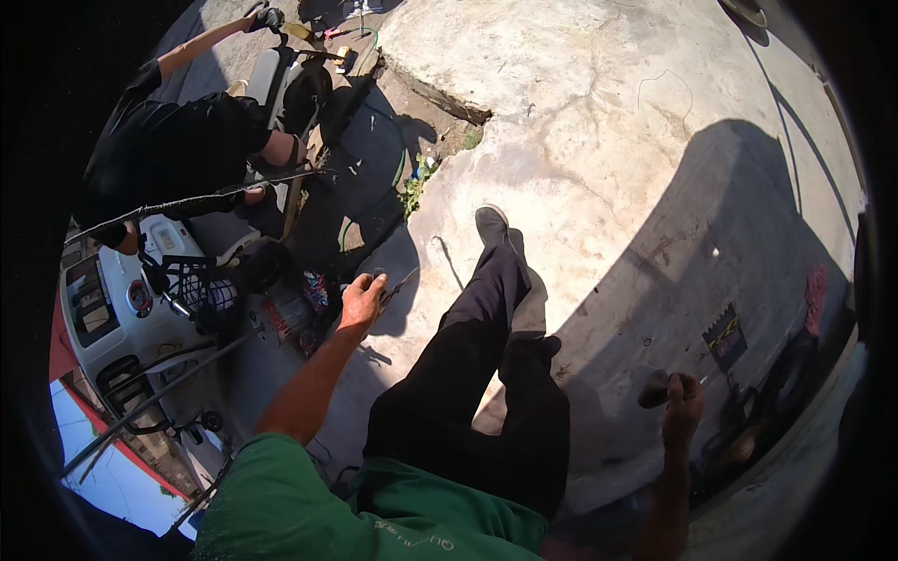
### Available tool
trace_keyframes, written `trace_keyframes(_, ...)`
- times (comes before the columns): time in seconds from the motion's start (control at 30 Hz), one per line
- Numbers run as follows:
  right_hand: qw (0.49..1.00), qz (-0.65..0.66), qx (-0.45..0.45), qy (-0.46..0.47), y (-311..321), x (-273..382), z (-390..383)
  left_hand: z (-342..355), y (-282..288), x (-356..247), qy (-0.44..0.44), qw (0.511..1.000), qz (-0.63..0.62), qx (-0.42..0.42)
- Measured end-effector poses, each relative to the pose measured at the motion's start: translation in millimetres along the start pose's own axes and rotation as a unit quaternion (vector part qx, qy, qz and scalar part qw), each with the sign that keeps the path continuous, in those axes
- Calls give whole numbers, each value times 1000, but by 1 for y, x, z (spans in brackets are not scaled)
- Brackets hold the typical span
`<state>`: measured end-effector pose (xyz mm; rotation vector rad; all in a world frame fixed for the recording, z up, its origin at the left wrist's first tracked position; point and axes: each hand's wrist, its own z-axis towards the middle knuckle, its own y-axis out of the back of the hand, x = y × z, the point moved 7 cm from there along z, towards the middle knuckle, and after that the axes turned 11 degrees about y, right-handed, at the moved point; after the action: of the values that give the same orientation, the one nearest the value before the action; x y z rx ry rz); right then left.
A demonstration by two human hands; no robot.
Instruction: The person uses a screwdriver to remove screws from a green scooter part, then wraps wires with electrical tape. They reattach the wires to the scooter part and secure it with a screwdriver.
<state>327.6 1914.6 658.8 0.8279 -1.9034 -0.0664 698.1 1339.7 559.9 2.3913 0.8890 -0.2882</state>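
Note:
My left hand (pixel 360 304) is held out over the ground to the left of my legs, its fingers closed around a thin, pointed tool (pixel 400 283) that sticks out to the right. The tool's exact kind does not show. On the right, in shade, my right hand (pixel 685 404) grips a small dark object with a rounded end (pixel 655 389). Its kind is too dark to tell. Beyond that hand, a dark flat piece with a toothed edge (pixel 725 338) lies on the concrete. My shoe (pixel 491 224) stands forward on the sunlit concrete.
A person in black (pixel 173 145) is at the far left, by a motorbike seat (pixel 271 79). A white vehicle (pixel 140 309) stands at the left. A rope (pixel 187 201) crosses there. Broken concrete (pixel 440 98) edges a ditch with a green hose (pixel 400 168). A black tyre (pixel 790 379) lies right.

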Motion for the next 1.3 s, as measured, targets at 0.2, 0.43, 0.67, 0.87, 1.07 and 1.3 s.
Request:
trace_keyframes(0.2, 984, -180, 17, 5, -16, -12, 195, 115, -28, 12, 153, 987, -44, -14)
trace_keyframes(0.43, 939, -333, 78, 41, -134, 46, 488, 217, -45, -113, 102, 994, 43, 13)
trace_keyframes(0.67, 903, -398, 131, 93, -294, 202, 736, 282, -15, -267, 126, 987, -92, -29)
trace_keyframes(0.87, 882, -412, 217, 71, -401, 293, 944, 362, -2, -428, 102, 985, -115, -85)
trace_keyframes(1.07, 879, -397, 245, 94, -539, 419, 1065, 445, -15, -539, 152, 944, -266, -123)
trace_keyframes(1.3, 884, -250, 395, -2, -752, 554, 1108, 590, 2, -621, 124, 955, -243, -113)
